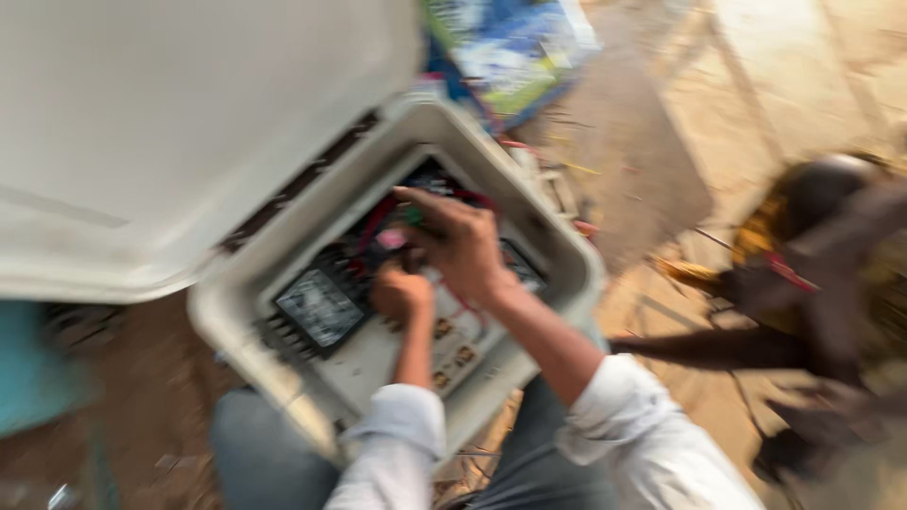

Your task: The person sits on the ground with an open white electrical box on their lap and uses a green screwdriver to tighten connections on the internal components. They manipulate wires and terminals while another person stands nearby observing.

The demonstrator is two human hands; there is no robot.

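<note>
Sandy, littered dirt ground [652, 161], grey plastic housing [557, 255] on the lap, 2 hands together inside, left hand [402, 293] fisted, right hand [463, 241] gripping red wires [378, 215], blurred blue packaging [510, 47] beyond.

A blue, green and white printed package [510, 47] lies blurred on the ground beyond the box I work in; a dark rectangular label [321, 307] sits inside, left of my hands.

The dusty brown floor [652, 179] carries everything here. A blue and green printed package [510, 47] lies on it at the far side, with thin sticks and scraps [576, 168] scattered just near it. The white open casing [557, 247] rests on the person's lap [255, 444], above the floor.
</note>
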